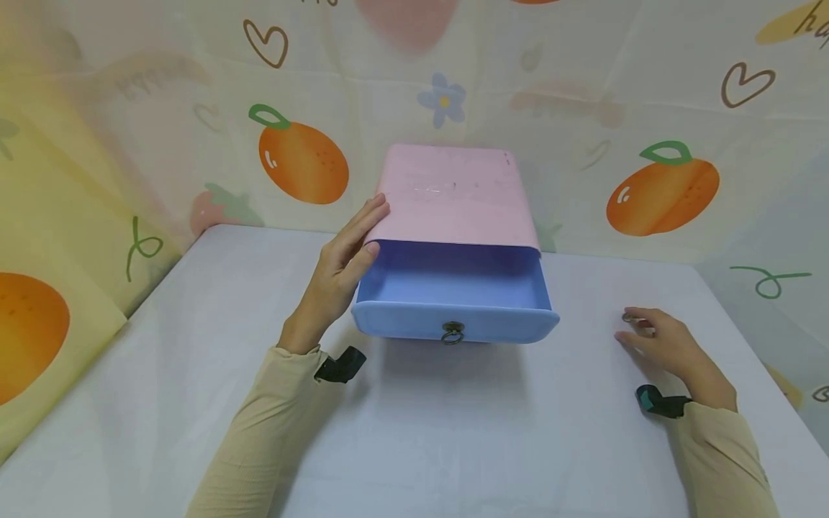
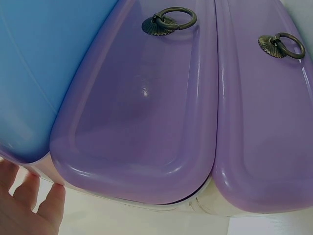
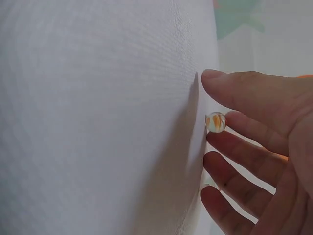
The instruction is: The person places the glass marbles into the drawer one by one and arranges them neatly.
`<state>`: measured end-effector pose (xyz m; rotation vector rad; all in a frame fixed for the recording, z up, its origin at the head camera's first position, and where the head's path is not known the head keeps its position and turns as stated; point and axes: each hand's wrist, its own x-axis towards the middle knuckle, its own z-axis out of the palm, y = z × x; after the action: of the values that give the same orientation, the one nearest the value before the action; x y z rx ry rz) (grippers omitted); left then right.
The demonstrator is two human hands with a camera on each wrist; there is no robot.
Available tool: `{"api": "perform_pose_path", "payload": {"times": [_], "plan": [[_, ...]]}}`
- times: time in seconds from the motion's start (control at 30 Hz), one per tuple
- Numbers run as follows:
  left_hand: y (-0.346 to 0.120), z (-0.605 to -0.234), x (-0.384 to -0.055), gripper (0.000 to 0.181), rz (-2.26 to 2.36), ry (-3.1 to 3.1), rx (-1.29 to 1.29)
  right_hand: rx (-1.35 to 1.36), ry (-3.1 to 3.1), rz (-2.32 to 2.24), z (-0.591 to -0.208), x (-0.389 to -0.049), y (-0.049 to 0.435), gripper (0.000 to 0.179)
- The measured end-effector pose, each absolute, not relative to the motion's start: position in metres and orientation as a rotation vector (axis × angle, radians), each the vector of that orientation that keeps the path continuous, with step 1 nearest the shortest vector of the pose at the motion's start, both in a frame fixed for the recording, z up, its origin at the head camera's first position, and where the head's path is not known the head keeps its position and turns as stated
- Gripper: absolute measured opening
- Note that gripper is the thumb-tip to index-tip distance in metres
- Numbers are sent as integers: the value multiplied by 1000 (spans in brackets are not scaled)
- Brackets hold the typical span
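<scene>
A small drawer cabinet with a pink casing (image 1: 456, 194) stands on the table, its blue top drawer (image 1: 414, 322) pulled out and its inside bare. My left hand (image 1: 333, 277) rests against the cabinet's left side, fingers extended along the casing's edge. Below the blue drawer, two purple drawers (image 2: 132, 107) with ring pulls are closed in the left wrist view. Off to the right, my right hand (image 1: 667, 345) is low at the tabletop with thumb and fingers apart. A clear glass marble (image 3: 216, 122) with orange swirls lies between them. A second marble (image 3: 209, 185) is partly hidden behind the fingertips.
The white-covered table (image 1: 453, 446) runs up to a printed cloth backdrop (image 1: 550, 86) behind the cabinet. A yellow cloth (image 1: 58, 216) hangs along the left side. The open drawer juts forward, with a brass ring pull (image 1: 452, 332) on its front.
</scene>
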<state>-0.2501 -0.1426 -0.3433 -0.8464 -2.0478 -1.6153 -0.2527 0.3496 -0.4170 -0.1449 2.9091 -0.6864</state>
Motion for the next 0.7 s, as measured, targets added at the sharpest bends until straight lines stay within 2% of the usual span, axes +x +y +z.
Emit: {"api": "perform_pose_path", "payload": {"times": [0.27, 0.7], "plan": [[-143, -343, -250, 48, -1609, -2061, -840, -223, 2962, -689, -418, -253, 349, 47], [-143, -343, -251, 49, -1613, -2076, -824, -263, 2971, -710, -420, -253, 350, 34]]}}
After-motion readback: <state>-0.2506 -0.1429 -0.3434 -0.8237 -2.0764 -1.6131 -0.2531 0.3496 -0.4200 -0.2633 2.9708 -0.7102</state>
